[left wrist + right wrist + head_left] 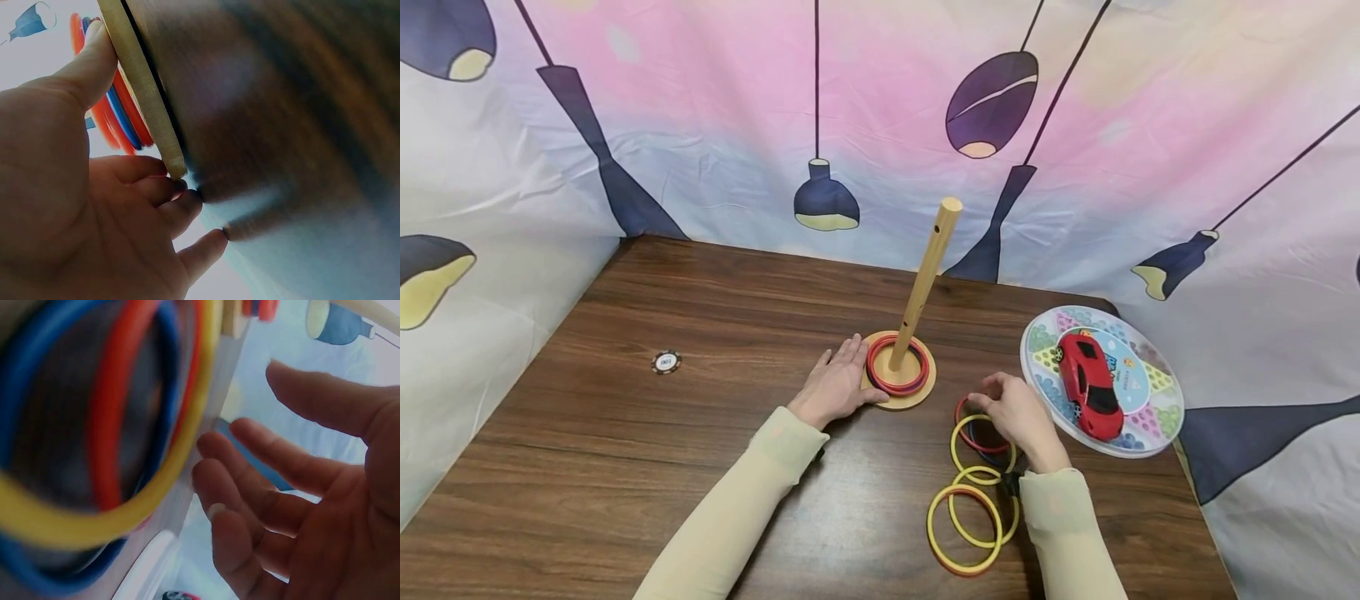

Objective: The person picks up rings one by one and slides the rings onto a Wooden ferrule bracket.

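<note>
So the wooden stand (917,300) is planted toward the back of the dark wood table (550,417), and a little pile of red and blue rings (124,119) is looped around its post, lying down on the round base. The stand's left edge is touched by the left hand (838,383): nothing is gripped there, the fingers are laid out pretty much straight, with the thumb spread along the front of the base, and in the left wrist view the thumb tip is seen right up by the rings while the other fingertips are set down at the base's edge and on the tabletop. Right and a bit in front of the stand, a loose bunch of rings is spread out: a red ring (111,419), a blue ring (15,381) and some yellow rings (930,525), overlapping each other, with a bit of red peeking out from under the front yellow one. The right hand (1018,417) is held just over that bunch, fingers loosely curved, thumb well apart, nothing grasped as far as can be seen. Farther right of the stand, a red toy car (1086,379) is parked on a round patterned box (1047,400). Well off to its left, a poker chip (666,362) is lying flat. Behind it all, a lamp-print cloth (715,100) is hung.
</note>
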Tool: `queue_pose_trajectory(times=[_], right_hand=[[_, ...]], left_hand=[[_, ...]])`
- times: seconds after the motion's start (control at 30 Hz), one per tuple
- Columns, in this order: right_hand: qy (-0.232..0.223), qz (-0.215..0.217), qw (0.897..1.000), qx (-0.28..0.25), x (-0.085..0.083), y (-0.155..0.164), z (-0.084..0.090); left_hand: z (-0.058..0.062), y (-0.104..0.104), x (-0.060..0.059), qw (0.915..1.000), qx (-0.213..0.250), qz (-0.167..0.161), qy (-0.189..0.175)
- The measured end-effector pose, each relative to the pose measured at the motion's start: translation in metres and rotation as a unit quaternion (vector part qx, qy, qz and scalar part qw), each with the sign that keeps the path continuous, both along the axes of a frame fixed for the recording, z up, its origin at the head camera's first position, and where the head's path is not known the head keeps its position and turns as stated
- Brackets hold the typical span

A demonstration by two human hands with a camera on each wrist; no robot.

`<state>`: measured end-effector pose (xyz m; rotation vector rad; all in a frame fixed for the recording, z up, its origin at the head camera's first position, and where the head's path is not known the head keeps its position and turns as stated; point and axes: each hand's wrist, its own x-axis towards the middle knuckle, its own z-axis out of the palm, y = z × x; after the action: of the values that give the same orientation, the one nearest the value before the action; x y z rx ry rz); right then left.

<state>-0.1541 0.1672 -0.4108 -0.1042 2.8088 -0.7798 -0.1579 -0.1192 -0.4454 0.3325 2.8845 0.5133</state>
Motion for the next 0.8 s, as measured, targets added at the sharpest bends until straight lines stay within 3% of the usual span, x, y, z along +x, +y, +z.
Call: queue_pose_trajectory(times=[0.13,0.33,0.8], right_hand=[[0.008,0.023,0.999,0.034,0.005,0.005,-0.005],[0.022,0.041,0.998,0.043,0.007,0.008,-0.01],[-0.02,0.045,0.998,0.035,0.009,0.01,-0.011]], left_hand=[[0.0,-0.001,-0.001,1.0,-0.005,-0.003,-0.002],[0.0,-0.002,-0.002,1.0,-0.002,0.002,-0.005],[0.001,-0.001,0.0,1.0,0.002,-0.004,-0.003]])
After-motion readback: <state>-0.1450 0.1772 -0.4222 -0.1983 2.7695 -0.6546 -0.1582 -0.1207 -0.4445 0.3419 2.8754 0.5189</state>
